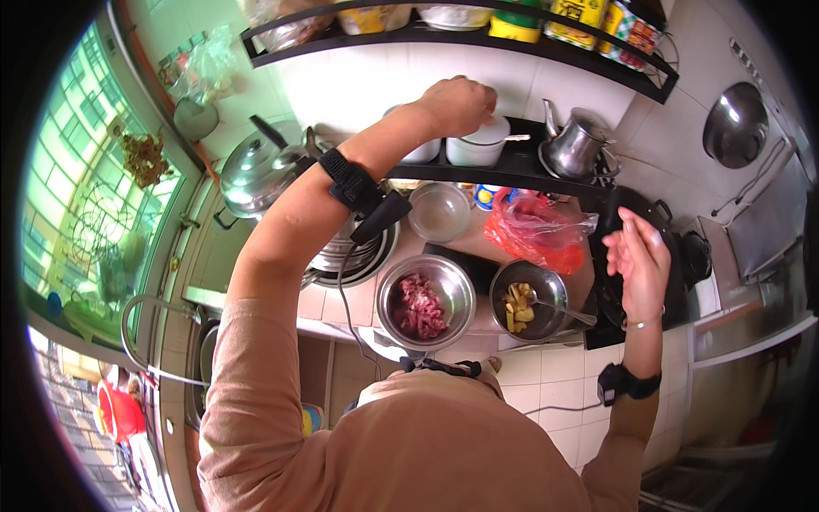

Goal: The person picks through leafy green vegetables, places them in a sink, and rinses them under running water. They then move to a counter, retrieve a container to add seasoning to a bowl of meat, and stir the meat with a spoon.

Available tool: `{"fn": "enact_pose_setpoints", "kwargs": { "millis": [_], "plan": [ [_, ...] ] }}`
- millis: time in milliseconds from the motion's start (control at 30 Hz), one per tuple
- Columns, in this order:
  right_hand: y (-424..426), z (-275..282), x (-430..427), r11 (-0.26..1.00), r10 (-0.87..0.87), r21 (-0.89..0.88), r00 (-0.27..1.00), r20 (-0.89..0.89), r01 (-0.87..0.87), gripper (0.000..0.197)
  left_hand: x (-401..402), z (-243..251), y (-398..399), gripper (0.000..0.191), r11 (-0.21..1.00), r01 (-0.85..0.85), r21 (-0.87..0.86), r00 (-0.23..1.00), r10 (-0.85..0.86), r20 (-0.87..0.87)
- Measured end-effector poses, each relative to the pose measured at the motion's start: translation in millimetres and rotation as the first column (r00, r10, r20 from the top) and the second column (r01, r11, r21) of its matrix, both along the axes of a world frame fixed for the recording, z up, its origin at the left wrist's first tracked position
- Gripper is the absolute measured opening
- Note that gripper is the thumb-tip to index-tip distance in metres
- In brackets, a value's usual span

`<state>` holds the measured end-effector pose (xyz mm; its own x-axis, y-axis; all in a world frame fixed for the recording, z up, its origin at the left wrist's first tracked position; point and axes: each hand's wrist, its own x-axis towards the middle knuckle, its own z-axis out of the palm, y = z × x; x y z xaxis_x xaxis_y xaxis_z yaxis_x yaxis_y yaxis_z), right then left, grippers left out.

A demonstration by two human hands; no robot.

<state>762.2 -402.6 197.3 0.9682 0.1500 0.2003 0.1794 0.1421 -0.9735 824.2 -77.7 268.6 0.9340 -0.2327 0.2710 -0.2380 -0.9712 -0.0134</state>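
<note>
My left hand (459, 102) reaches up to the spice shelf, its bent fingers pinched at the top of a white lid (489, 134). That lid sits on a white lidded jar (475, 152), and a spoon handle (518, 137) pokes out at its right. My right hand (638, 262) is raised over the black stove, fingers apart and holding nothing. Before me on the counter, a stainless steel bowl (457, 288) contains chopped raw meat (419, 306) with a white substance on it. Right of it, a darker metal bowl (551, 291) has pieces of peeled ginger or garlic (519, 307) and a metal spoon (569, 312).
A steel pitcher (576, 144) stands at the low shelf's right end. Red plastic bags (537, 233) and a clear bowl (439, 211) lie behind the bowls. The upper black rack (448, 40) overhangs. A wok (646, 211), lidded pot (256, 169) and faucet (128, 326) flank the counter.
</note>
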Motion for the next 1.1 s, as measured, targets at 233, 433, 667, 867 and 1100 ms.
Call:
{"fn": "enact_pose_setpoints", "kwargs": {
  "millis": [233, 433, 667, 867, 1100],
  "plan": [
    [-64, -4, -17, 0.974, -0.098, -0.208, 0.995, -0.023, 0.091, 0.026, 14, -2, 13, 0.021, 0.994, -0.015, 0.109, 0.999, 0.011, 0.037],
    [-132, -46, -22, 0.922, 0.385, 0.084, 0.919, -0.092, -0.378, 0.038, -11, -16, 13, 0.037, 0.986, 0.143, -0.09, 0.969, -0.12, 0.217],
    [-120, -40, -35, 0.116, 0.007, -0.92, 0.926, 0.378, 0.375, 0.049, -112, -18, 1, 0.026, 0.889, 0.361, -0.283, 0.885, -0.231, 0.405],
    [-1, 78, -51, 0.742, 0.196, -0.646, 0.866, 0.461, 0.177, 0.058, -157, -27, 32, 0.016, 0.92, 0.256, -0.295, 0.896, -0.112, 0.43],
    [165, 210, -29, 0.78, 0.408, -0.537, 0.389, 0.826, 0.323, 0.069, -204, -47, 42, 0.045, 0.905, 0.196, -0.377, 0.935, -0.057, 0.349]
  ]
}}
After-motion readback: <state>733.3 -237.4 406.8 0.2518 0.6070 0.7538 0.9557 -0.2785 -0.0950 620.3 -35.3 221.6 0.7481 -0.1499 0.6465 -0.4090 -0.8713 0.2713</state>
